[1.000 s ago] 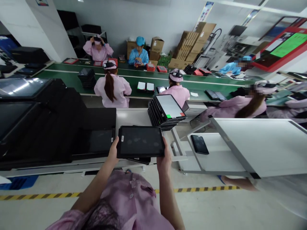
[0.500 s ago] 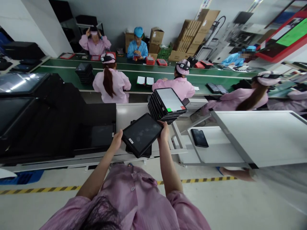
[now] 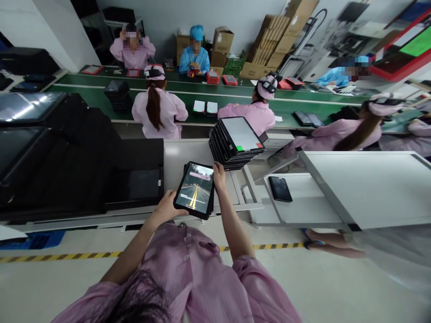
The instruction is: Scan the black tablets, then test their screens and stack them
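Note:
A black tablet [image 3: 194, 190] is held between my two hands, upright in its long direction, its screen lit with a picture of a road with yellow lines. My left hand [image 3: 169, 207] grips its lower left corner, with some fingers tucked underneath. At the upper right edge, my right hand [image 3: 218, 176] is closed on the frame. Another dark tablet edge shows just behind and below the held one. Beyond my right hand stands a leaning stack of tablets [image 3: 237, 143]; the top one has a white screen with green and red corners.
Dark tablets [image 3: 143, 186] lie on black padding at the left of the cart [image 3: 182, 150]. On the right, a white cart [image 3: 373, 188] carries one tablet [image 3: 280, 188] on its lower shelf. Several workers sit along the green bench [image 3: 111, 114]. A person's feet [image 3: 313, 240] show below the right cart.
The tablet has turned from a slant to upright, and its dark screen is now lit. Both hands have shifted with it, the left lower and the right slightly inward.

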A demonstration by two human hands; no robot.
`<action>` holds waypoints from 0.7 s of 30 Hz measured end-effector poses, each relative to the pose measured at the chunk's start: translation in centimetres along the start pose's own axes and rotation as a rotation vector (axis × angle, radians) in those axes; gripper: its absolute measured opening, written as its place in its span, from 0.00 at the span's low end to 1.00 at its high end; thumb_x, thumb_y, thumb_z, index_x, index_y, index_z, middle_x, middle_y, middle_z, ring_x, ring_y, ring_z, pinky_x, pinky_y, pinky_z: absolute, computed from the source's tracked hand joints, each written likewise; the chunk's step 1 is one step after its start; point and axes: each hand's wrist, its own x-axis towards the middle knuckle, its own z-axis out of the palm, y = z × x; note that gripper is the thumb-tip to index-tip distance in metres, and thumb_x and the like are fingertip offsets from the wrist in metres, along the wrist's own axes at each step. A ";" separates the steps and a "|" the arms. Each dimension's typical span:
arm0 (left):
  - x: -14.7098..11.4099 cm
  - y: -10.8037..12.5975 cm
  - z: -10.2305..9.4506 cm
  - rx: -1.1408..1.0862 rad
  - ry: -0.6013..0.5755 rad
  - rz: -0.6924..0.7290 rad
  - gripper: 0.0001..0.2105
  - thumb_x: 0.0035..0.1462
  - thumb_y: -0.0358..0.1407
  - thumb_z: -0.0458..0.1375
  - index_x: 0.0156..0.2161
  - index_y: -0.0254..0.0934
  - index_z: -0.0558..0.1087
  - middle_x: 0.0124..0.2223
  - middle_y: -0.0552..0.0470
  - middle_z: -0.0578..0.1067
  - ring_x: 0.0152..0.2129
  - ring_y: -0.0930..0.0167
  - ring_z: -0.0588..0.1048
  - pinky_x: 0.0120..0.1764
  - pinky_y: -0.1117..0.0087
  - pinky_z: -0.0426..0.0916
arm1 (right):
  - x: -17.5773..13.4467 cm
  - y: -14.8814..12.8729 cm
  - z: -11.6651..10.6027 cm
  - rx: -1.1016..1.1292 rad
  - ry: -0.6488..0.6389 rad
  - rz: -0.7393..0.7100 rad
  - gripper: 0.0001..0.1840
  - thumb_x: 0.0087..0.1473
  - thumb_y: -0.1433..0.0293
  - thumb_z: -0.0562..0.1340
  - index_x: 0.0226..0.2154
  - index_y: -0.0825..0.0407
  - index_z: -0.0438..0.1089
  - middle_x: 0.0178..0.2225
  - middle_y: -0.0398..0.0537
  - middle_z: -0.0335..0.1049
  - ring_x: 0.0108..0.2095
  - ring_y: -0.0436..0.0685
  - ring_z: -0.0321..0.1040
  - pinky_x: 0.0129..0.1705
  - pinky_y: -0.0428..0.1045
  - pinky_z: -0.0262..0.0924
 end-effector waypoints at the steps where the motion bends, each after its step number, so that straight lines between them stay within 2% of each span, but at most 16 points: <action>1: -0.1 -0.2 0.0 0.022 -0.010 0.000 0.42 0.39 0.46 0.83 0.61 0.40 0.79 0.58 0.42 0.78 0.56 0.53 0.80 0.62 0.55 0.74 | -0.7 0.1 0.1 0.011 -0.011 0.000 0.36 0.62 0.48 0.60 0.64 0.51 0.72 0.67 0.59 0.72 0.67 0.65 0.68 0.72 0.60 0.60; 4: -0.3 -0.5 0.0 0.054 -0.034 0.001 0.43 0.41 0.45 0.82 0.63 0.43 0.77 0.60 0.42 0.77 0.58 0.54 0.79 0.64 0.54 0.73 | -3.8 0.3 -0.2 0.049 -0.038 -0.025 0.46 0.61 0.47 0.64 0.73 0.52 0.61 0.76 0.61 0.58 0.75 0.66 0.58 0.78 0.61 0.51; 6: -0.4 -0.4 0.2 0.062 -0.034 0.001 0.43 0.42 0.44 0.82 0.64 0.43 0.77 0.63 0.41 0.76 0.61 0.52 0.78 0.67 0.53 0.71 | -6.4 0.3 -1.0 0.091 -0.107 -0.056 0.56 0.58 0.48 0.70 0.78 0.50 0.51 0.80 0.59 0.51 0.78 0.66 0.54 0.79 0.61 0.49; 9: -0.4 -0.5 0.3 0.046 -0.039 0.022 0.42 0.42 0.45 0.82 0.64 0.42 0.77 0.66 0.40 0.75 0.64 0.51 0.76 0.70 0.53 0.69 | -9.0 0.3 -2.3 0.166 -0.273 -0.110 0.69 0.51 0.53 0.78 0.81 0.45 0.40 0.81 0.55 0.48 0.78 0.66 0.53 0.79 0.62 0.51; 11: -0.3 -0.7 0.4 0.027 -0.040 0.043 0.42 0.43 0.46 0.81 0.64 0.42 0.77 0.66 0.39 0.76 0.65 0.50 0.76 0.71 0.53 0.68 | -9.5 0.4 -2.5 0.200 -0.261 -0.116 0.66 0.52 0.54 0.77 0.81 0.44 0.44 0.80 0.54 0.49 0.78 0.65 0.53 0.79 0.63 0.51; 14: -0.3 -1.4 0.7 -0.001 -0.019 0.083 0.45 0.39 0.47 0.83 0.64 0.44 0.77 0.68 0.40 0.75 0.66 0.49 0.74 0.72 0.51 0.67 | -9.0 0.5 -1.8 0.237 -0.058 -0.020 0.48 0.60 0.50 0.68 0.76 0.47 0.58 0.78 0.54 0.55 0.76 0.64 0.56 0.79 0.64 0.49; 16: -0.3 -1.8 1.1 -0.016 -0.002 0.103 0.47 0.37 0.46 0.83 0.65 0.44 0.77 0.68 0.40 0.75 0.67 0.48 0.73 0.73 0.50 0.66 | -8.7 0.5 -1.2 0.231 0.019 0.039 0.42 0.63 0.49 0.64 0.73 0.49 0.63 0.76 0.55 0.60 0.75 0.64 0.59 0.79 0.65 0.49; 21: -0.5 -1.5 2.0 -0.024 0.047 0.085 0.44 0.40 0.49 0.82 0.63 0.39 0.78 0.67 0.36 0.75 0.68 0.45 0.72 0.74 0.47 0.64 | -8.2 -0.1 -0.4 0.265 -0.010 -0.002 0.43 0.61 0.47 0.67 0.72 0.47 0.65 0.76 0.54 0.60 0.76 0.64 0.57 0.80 0.64 0.49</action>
